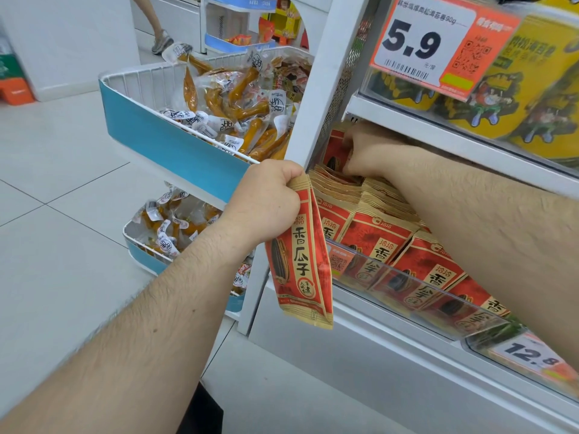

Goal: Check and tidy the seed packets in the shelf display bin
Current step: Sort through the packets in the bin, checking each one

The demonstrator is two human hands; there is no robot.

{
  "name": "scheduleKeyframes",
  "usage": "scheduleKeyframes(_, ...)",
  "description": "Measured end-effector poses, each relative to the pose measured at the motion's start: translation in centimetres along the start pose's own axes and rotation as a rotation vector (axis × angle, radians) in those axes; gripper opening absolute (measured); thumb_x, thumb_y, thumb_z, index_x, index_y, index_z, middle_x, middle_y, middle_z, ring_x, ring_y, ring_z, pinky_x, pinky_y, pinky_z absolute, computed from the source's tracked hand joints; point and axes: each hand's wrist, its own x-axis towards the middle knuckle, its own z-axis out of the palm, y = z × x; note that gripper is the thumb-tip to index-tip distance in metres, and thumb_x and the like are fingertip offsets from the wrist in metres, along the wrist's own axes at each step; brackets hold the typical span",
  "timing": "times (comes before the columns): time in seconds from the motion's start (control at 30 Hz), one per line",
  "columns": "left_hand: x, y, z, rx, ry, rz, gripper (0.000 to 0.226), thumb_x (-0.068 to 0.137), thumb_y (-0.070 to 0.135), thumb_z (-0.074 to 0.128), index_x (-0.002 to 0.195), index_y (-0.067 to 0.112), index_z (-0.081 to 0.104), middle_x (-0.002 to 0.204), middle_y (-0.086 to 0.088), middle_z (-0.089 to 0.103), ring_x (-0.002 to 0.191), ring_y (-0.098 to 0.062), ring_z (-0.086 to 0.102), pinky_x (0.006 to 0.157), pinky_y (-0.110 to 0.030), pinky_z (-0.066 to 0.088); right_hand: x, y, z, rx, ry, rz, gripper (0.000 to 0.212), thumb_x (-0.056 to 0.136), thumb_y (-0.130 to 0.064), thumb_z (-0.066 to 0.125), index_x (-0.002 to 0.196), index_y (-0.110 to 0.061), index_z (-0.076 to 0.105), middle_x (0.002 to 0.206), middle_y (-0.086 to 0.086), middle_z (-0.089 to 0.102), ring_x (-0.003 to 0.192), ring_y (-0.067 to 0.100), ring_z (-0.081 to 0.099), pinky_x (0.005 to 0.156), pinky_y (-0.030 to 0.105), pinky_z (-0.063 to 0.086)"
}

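Observation:
My left hand [269, 202] is shut on the top edges of two or three red and tan seed packets [300, 261], which hang down in front of the white shelf post. Rows of the same packets [376, 233] stand upright in the shelf bin behind a clear plastic front lip [416, 280]. My right hand [372, 151] reaches deep into the back left of the bin, its fingers pinching a packet at the rear [336, 153]. My right forearm lies across the rows and hides part of them.
A white shelf post [316, 98] stands between my hands. Blue-fronted wire baskets [169, 142] of vacuum-packed snacks hang to the left. Yellow tins [532, 89] and a 5.9 price tag [438, 42] fill the shelf above. A 12.8 tag [532, 355] sits below. Another person's leg [156, 29] is at the far back.

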Motion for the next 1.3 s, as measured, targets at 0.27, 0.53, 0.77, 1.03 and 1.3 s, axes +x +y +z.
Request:
scheduleKeyframes(0.27,-0.1,-0.1,-0.1,0.0,-0.012,-0.022,0.042,0.081,-0.009,0.04,0.054,0.02,0.052,0.064,0.005,0.057,0.065,-0.01,0.06,0.052,-0.023,0.044,0.7,-0.4,0.0,0.075,-0.137,0.019,0.045,0.076,-0.019,0.078,0.115,-0.009,0.057,0.094,0.008,0.059,0.08,0.023,0.056,0.065,0.031,0.043)
scheduleKeyframes(0.53,-0.1,0.1,0.3,0.005,-0.045,-0.038,0.04,0.083,-0.007,0.042,0.057,0.021,0.055,0.071,0.003,0.062,0.07,-0.013,0.065,0.055,-0.026,0.05,0.5,-0.1,-0.4,0.074,-0.124,0.049,0.044,0.075,-0.019,0.075,0.115,-0.006,0.061,0.094,0.01,0.064,0.079,0.025,0.06,0.068,0.031,0.05)
scheduleKeyframes(0.77,-0.3,0.4,0.5,0.044,-0.05,-0.036,0.037,0.083,-0.006,0.045,0.063,0.021,0.061,0.071,0.006,0.062,0.068,-0.008,0.061,0.048,-0.018,0.043,-0.6,-0.1,-0.8,0.07,-0.07,0.037,0.039,0.089,-0.023,0.061,0.126,-0.014,0.058,0.119,0.009,0.061,0.092,0.025,0.056,0.076,0.03,0.047)
scheduleKeyframes(1.03,-0.8,0.6,0.7,0.076,-0.028,-0.036,0.031,0.084,-0.001,0.054,0.066,0.023,0.064,0.073,0.01,0.064,0.07,-0.007,0.063,0.05,-0.02,0.047,-5.6,-0.7,-1.8,0.126,-0.058,-0.079,0.043,0.099,-0.028,0.048,0.14,-0.018,0.051,0.144,0.005,0.051,0.129,0.024,0.048,0.102,0.032,0.038)
scheduleKeyframes(1.3,-1.4,1.4,1.5,0.105,0.007,-0.025,0.027,0.077,0.001,0.061,0.065,0.025,0.061,0.073,0.011,0.062,0.069,-0.005,0.058,0.047,-0.018,0.04,-13.1,-1.1,-1.3,0.42,0.433,-0.151,0.027,0.093,-0.013,0.053,0.111,-0.021,0.072,0.103,-0.008,0.07,0.092,0.003,0.06,0.087,0.021,0.046)
